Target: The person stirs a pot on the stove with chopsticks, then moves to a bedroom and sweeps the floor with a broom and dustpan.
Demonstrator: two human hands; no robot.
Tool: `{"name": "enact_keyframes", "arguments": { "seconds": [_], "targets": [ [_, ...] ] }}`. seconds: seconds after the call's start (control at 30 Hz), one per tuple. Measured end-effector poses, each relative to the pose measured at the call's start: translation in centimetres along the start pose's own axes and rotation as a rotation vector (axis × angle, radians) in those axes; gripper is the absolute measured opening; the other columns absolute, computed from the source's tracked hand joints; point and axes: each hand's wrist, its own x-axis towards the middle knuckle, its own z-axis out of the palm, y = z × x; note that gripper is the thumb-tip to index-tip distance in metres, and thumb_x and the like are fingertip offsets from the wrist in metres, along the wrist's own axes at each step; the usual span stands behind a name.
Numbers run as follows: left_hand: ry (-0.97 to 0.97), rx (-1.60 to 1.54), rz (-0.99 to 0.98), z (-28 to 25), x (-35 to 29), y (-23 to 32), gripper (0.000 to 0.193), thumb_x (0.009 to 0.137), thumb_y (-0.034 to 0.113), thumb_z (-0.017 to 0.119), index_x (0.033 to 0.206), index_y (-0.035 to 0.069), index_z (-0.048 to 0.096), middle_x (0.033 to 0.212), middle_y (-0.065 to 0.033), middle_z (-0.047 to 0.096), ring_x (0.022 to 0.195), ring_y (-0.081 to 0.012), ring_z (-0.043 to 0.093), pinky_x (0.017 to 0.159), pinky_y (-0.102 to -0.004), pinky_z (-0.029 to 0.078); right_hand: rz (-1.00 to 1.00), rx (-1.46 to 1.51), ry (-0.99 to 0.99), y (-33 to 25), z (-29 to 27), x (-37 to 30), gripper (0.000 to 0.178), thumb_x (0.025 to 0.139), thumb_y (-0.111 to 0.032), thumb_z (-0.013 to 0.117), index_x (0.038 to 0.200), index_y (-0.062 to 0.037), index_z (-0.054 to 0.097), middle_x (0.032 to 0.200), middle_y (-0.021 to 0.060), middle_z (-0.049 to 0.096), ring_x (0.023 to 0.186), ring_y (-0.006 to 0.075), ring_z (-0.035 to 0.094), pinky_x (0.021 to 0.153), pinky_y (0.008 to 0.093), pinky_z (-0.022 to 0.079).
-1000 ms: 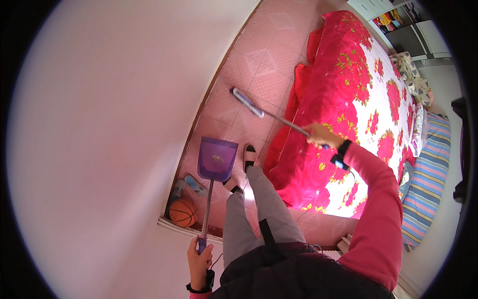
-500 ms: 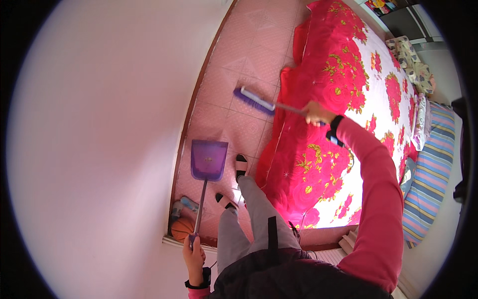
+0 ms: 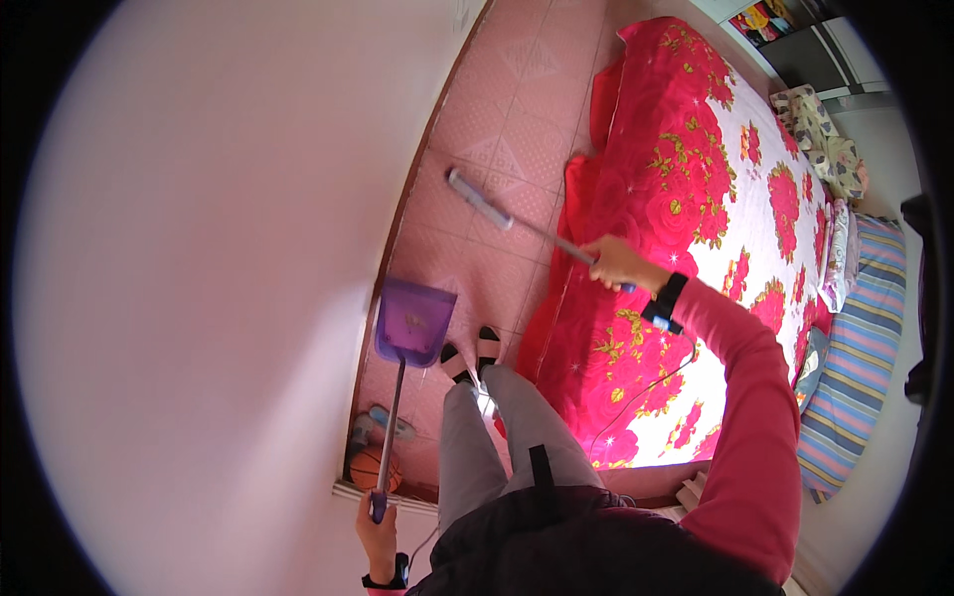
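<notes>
My right hand [image 3: 621, 266] is closed around the thin handle of a broom [image 3: 480, 200], held out over the side of the bed. The broom's pale head is slightly blurred and stands over the pink floor tiles, between wall and bed. In my left hand [image 3: 376, 536], low and near the wall, is the grip of a purple long-handled dustpan [image 3: 399, 304]. Its pan lies at the floor ahead of my left foot, with its wide mouth facing away from me. A small patch of debris shows inside the pan.
A bed [image 3: 686, 199] with a red and white floral cover runs along the right. An orange basketball [image 3: 376, 469] and light-blue slippers [image 3: 391, 424] sit in the lower left corner. The white wall [image 3: 229, 248] borders the floor. My sandalled feet [image 3: 487, 348] are beside the dustpan.
The broom head has moved left, toward the wall, and my right hand has come slightly nearer. My left foot has stepped forward beside the right one. The dustpan has barely shifted.
</notes>
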Motion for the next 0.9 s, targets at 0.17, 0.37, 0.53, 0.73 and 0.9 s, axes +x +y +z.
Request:
{"name": "enact_keyframes", "arguments": {
  "seconds": [0.17,0.37,0.53,0.73,0.9],
  "targets": [
    [0.082,-0.03,-0.086,-3.7,-1.4,-2.4,0.031,0.073,-0.001,0.059,0.104,0.003,0.055,0.053,0.0026,0.044,0.04,-0.0057,0.041,0.037,-0.0222,0.031,0.021,0.147,-0.419,-2.6,6.6,-0.4,0.043,0.074,0.0,0.059,0.117,-0.005,0.059,0.051,0.0024,0.049,0.04,0.0102,0.046,0.036,0.0246,0.037],
    [0.035,0.123,-0.002,-3.7,-1.0,-0.4,0.031,0.071,0.002,0.063,0.102,0.002,0.058,0.055,-0.002,0.052,0.041,-0.0108,0.049,0.039,-0.0239,0.036,0.152,0.394,-0.539,-4.5,9.5,9.7,0.005,0.071,0.001,0.061,0.073,-0.0031,0.058,0.05,0.0032,0.048,0.039,0.011,0.046,0.035,0.0262,0.033],
    [0.091,0.242,0.001,2.4,1.4,6.8,0.029,0.073,0.002,0.061,0.101,0.004,0.057,0.053,-0.0012,0.049,0.04,-0.0097,0.047,0.037,-0.0242,0.035,0.035,0.397,-0.577,-2.5,-4.4,17.8,0.004,0.073,-0.001,0.065,0.074,-0.003,0.061,0.053,0.0032,0.047,0.041,0.0101,0.042,0.035,0.0242,0.03],
    [0.173,0.021,-0.194,12.7,3.1,19.6,0.025,0.073,0.003,0.062,0.096,0.005,0.054,0.05,0.0025,0.043,0.036,-0.0078,0.041,0.034,-0.0239,0.031,0.109,0.256,-0.327,-3.1,-28.2,27.7,0.014,0.068,-0.001,0.065,0.062,-0.0032,0.052,0.052,0.0078,0.051,0.037,0.0143,0.044,0.033,0.032,0.034],
    [0.187,0.059,-0.189,18.1,1.5,27.0,0.024,0.074,0.005,0.063,0.097,0.006,0.054,0.047,0.0039,0.039,0.033,-0.0072,0.036,0.032,-0.0231,0.026,-0.388,-0.437,0.096,-5.3,-39.4,33.9,0.016,0.061,-0.02,0.062,0.057,-0.0065,0.055,0.057,0.0112,0.061,0.049,0.0262,0.059,0.049,0.0403,0.047]
  ]
}}
